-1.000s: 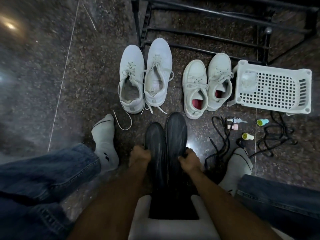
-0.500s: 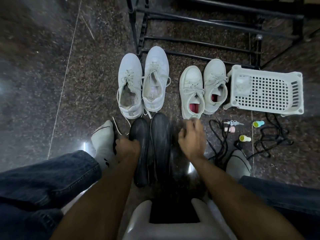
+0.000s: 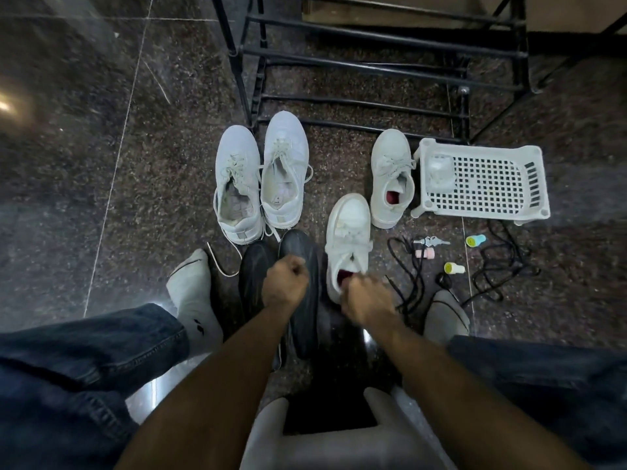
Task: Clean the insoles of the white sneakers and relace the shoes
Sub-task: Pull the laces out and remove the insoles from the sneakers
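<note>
White sneaker (image 3: 349,239) with the red lining is sitting just right of the frame's centre, and we are gripping its heel with our right hand (image 3: 368,296).

We are curling our right fingers round the heel rim, the toe pointing toward the top of the frame. Our left hand (image 3: 285,283) is hovering as a closed fist over the pair of black shoes (image 3: 302,320) at centre, and we cannot tell whether it is touching them. The matching white sneaker (image 3: 390,178) is standing further up and to the right, just beside the white plastic basket (image 3: 502,205). Another pair of white sneakers (image 3: 261,181) is resting left of centre, in front of the black metal rack (image 3: 373,66). Black laces (image 3: 407,266) and small coloured caps (image 3: 475,239) are lying at the right on the dark stone floor (image 3: 84,147).
</note>
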`<state>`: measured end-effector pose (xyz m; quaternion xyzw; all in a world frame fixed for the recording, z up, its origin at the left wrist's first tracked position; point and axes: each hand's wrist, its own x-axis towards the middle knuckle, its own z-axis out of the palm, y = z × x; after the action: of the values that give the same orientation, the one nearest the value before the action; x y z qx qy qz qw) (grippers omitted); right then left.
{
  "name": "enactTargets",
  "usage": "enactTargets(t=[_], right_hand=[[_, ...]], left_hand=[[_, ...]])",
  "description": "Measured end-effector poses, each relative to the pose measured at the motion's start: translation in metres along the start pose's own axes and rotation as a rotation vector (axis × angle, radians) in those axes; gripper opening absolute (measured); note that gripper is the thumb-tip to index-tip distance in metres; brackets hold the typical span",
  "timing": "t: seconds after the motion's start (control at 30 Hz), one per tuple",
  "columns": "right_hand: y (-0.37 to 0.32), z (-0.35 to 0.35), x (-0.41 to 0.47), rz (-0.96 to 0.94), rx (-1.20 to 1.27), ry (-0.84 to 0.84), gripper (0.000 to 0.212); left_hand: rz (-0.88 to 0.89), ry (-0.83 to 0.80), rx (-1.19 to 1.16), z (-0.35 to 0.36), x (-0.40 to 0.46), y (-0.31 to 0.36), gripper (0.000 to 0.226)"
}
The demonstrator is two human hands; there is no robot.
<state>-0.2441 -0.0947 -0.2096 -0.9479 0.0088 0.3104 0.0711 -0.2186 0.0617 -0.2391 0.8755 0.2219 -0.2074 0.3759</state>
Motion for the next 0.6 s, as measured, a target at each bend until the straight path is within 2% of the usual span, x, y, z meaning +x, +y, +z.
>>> enactTargets(t=[0.13, 0.2, 0.27, 0.33, 0.43, 0.47, 0.53, 0.6], right_hand=[[0.009, 0.017, -0.031, -0.032, 0.186, -0.106, 0.026], [0.018, 0.016, -0.035, 0.041, 0.36, -0.023, 0.023], [0.027, 0.013, -0.033, 0.202, 0.464, 0.127, 0.024], [0.034, 0.009, -0.027, 0.29, 0.475, 0.108, 0.029], [0.037, 0.009, -0.018, 0.247, 0.344, -0.083, 0.044], [0.035, 0.011, -0.016, 0.238, 0.305, -0.111, 0.047], [0.032, 0.016, -0.013, 0.233, 0.288, -0.115, 0.046], [0.029, 0.02, -0.013, 0.235, 0.306, -0.09, 0.04]], left_hand=[[0.073, -0.073, 0.015, 0.016, -0.015, 0.002, 0.02], [0.158, -0.094, -0.027, 0.024, -0.02, 0.006, 0.026], [0.245, -0.104, -0.028, 0.027, -0.023, 0.011, 0.03], [0.286, -0.122, 0.005, 0.029, -0.022, 0.018, 0.033], [0.238, -0.186, 0.031, 0.031, -0.02, 0.036, 0.053], [0.22, -0.219, 0.088, 0.032, -0.019, 0.042, 0.05], [0.21, -0.27, 0.265, 0.035, -0.017, 0.05, 0.031], [0.227, -0.292, 0.407, 0.038, -0.015, 0.059, 0.026]])
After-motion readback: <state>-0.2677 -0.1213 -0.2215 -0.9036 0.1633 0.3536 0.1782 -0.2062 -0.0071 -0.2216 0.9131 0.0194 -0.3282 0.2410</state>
